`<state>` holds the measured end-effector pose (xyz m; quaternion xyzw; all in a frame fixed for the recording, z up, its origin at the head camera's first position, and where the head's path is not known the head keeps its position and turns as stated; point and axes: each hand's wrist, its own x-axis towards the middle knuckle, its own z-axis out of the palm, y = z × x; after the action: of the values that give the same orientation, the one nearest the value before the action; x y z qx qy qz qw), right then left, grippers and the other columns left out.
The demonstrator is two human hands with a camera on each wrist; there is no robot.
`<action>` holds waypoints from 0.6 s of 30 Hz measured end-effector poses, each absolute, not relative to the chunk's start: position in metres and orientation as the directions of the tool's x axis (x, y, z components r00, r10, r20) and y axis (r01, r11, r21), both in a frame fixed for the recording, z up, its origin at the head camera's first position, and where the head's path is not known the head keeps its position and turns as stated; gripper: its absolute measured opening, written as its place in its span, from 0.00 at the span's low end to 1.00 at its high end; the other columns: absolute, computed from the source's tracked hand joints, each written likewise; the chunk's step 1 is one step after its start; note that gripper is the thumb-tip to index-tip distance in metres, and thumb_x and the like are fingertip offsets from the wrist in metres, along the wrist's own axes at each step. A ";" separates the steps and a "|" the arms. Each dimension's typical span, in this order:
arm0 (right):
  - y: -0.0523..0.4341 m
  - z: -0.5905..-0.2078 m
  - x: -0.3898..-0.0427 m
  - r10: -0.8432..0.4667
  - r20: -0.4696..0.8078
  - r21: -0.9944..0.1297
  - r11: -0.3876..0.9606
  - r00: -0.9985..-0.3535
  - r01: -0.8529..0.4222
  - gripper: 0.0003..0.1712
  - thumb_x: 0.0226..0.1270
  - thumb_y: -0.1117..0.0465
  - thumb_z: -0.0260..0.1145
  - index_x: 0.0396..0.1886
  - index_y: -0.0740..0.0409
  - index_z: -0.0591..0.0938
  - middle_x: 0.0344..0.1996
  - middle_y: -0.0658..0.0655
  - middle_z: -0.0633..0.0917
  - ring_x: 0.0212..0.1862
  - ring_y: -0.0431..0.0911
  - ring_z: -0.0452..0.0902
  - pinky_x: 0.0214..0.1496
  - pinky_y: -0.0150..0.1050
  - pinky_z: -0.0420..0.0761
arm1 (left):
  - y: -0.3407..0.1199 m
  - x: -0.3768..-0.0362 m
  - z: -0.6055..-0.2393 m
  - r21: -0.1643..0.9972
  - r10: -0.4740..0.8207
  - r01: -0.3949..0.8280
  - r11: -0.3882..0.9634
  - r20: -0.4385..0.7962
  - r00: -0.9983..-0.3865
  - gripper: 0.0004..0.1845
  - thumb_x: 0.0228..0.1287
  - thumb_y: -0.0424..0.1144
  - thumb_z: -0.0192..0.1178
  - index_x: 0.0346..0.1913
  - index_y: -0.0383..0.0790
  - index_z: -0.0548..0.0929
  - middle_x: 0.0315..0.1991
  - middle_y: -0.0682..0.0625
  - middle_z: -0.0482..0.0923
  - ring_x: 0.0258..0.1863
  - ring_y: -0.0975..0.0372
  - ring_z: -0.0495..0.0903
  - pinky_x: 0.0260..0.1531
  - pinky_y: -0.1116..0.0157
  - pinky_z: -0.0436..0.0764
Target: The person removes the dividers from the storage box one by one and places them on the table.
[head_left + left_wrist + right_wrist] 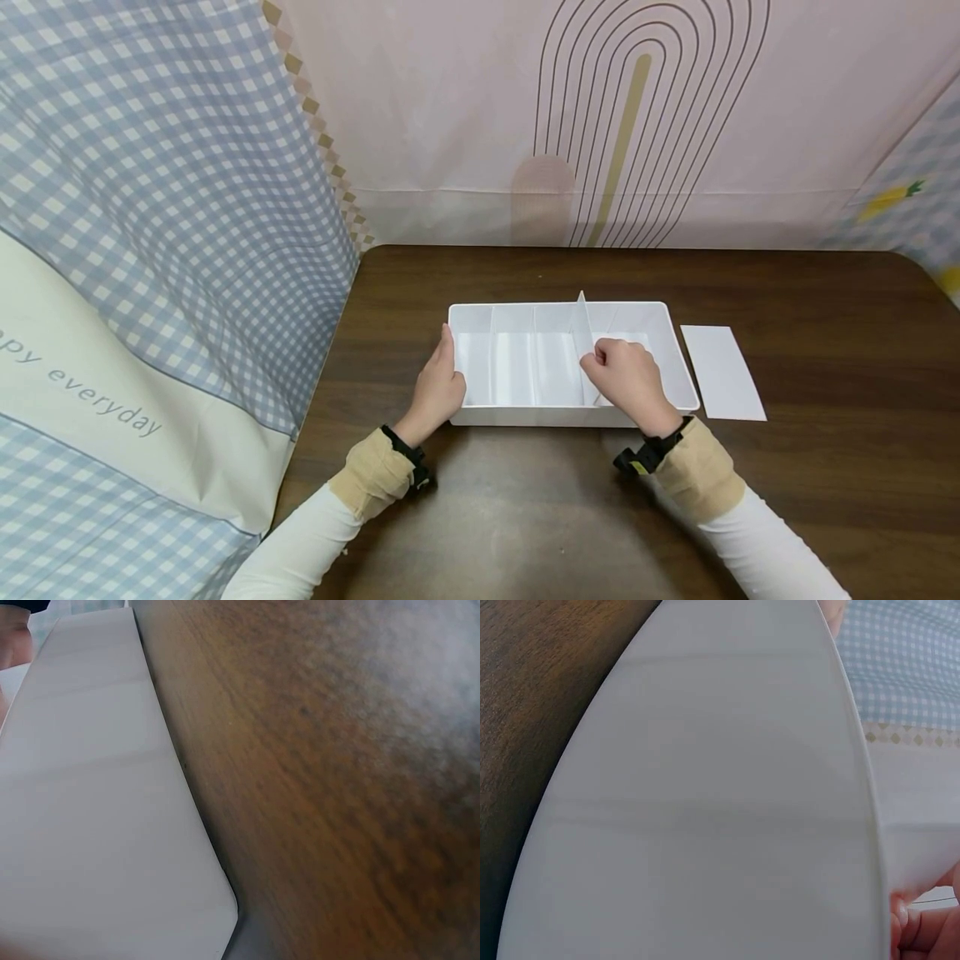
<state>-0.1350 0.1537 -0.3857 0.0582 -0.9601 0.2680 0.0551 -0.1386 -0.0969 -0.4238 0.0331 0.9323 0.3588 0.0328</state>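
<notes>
The right hand (630, 379) pinches a thin white plastic divider panel (582, 346) between thumb and curled fingers, near the panel's front lower part. The panel stands on edge inside the shallow white rectangular plastic organiser tray (678, 362), leaning a little, its far top corner poking above the back rim. The left hand (437, 387) lies with straight fingers flat against the tray's left end wall, steadying it rather than gripping.

By my reckoning the step in hand is seating this divider. The next move calls for squaring the panel upright and pressing it down evenly, while the left hand keeps the tray from sliding.

The panel's long axis runs front to back, across the tray's width. The tray's own long axis runs left to right, parallel with the near edge of the dark brown wooden table (825, 500), at the middle of which it sits. Two more dividers already stand to the left. A loose flat white rectangular panel (722, 372) lies just right of the tray.
</notes>
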 end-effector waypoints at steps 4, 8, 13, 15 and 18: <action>0.154 -0.384 -0.135 -0.083 0.141 -0.510 0.848 -0.986 -0.144 0.16 0.48 0.64 0.49 0.05 0.54 0.61 0.07 0.47 0.58 0.14 0.43 0.53 0.16 0.33 0.52 | -0.097 -0.139 -0.424 0.671 0.086 0.038 0.741 -0.038 -0.996 0.37 0.55 0.26 0.39 0.69 0.34 0.40 0.68 0.41 0.47 0.10 0.61 0.52 0.14 0.67 0.58; 0.154 -0.383 -0.135 -0.081 0.145 -0.507 0.850 -0.986 -0.144 0.16 0.49 0.64 0.49 0.05 0.54 0.61 0.06 0.47 0.59 0.14 0.43 0.54 0.16 0.33 0.52 | -0.097 -0.139 -0.424 0.672 0.086 0.038 0.740 -0.038 -0.996 0.37 0.55 0.26 0.39 0.69 0.35 0.40 0.68 0.41 0.47 0.11 0.61 0.52 0.14 0.67 0.58; 0.154 -0.382 -0.135 -0.079 0.145 -0.508 0.850 -0.986 -0.143 0.16 0.49 0.64 0.49 0.05 0.54 0.61 0.06 0.47 0.59 0.14 0.43 0.54 0.16 0.33 0.52 | -0.097 -0.139 -0.424 0.671 0.086 0.039 0.740 -0.037 -0.996 0.37 0.55 0.26 0.39 0.69 0.34 0.40 0.68 0.41 0.47 0.11 0.62 0.52 0.14 0.67 0.58; 0.154 -0.381 -0.135 -0.078 0.146 -0.509 0.849 -0.986 -0.143 0.16 0.49 0.64 0.49 0.05 0.54 0.61 0.07 0.47 0.59 0.14 0.43 0.53 0.16 0.33 0.52 | -0.097 -0.139 -0.424 0.672 0.087 0.040 0.739 -0.037 -0.996 0.37 0.55 0.26 0.39 0.69 0.35 0.40 0.68 0.41 0.47 0.11 0.62 0.51 0.14 0.67 0.57; 0.154 -0.380 -0.135 -0.080 0.148 -0.512 0.847 -0.986 -0.145 0.16 0.49 0.64 0.49 0.05 0.54 0.61 0.07 0.47 0.58 0.14 0.42 0.53 0.16 0.33 0.51 | -0.097 -0.139 -0.425 0.676 0.088 0.039 0.736 -0.039 -0.995 0.37 0.55 0.25 0.39 0.69 0.35 0.40 0.68 0.41 0.46 0.10 0.62 0.51 0.14 0.67 0.57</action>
<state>-0.1350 0.1536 -0.3801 0.0586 -0.9590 0.2706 0.0607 -0.1391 -0.0971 -0.4246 0.0341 0.9311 0.3616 0.0341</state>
